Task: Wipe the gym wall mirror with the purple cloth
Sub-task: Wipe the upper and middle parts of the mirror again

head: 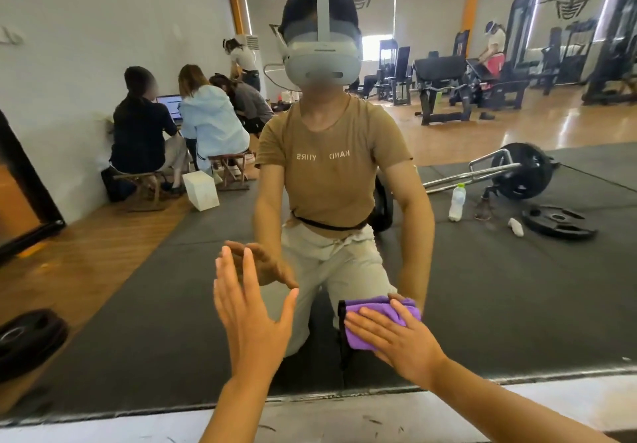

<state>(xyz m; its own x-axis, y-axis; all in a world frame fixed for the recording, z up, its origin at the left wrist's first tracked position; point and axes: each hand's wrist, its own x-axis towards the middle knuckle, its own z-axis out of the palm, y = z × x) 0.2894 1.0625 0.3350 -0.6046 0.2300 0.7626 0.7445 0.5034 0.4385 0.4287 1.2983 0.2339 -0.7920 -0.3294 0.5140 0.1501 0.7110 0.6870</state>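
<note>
The gym wall mirror [517, 304] fills nearly the whole view and reflects me kneeling in front of it. My right hand [400, 337] lies flat with straight fingers on the folded purple cloth [365, 329], pressing it against the lower part of the glass. My left hand [251, 315] is raised to the left of the cloth, fingers straight and spread, with its fingertips at or near the glass. Whether it touches the mirror I cannot tell.
A pale ledge [344, 415] runs along the mirror's bottom edge. A black weight plate [27, 339] lies at the lower left. The reflection shows seated people, gym machines, a barbell, a bottle and dark floor mats behind me.
</note>
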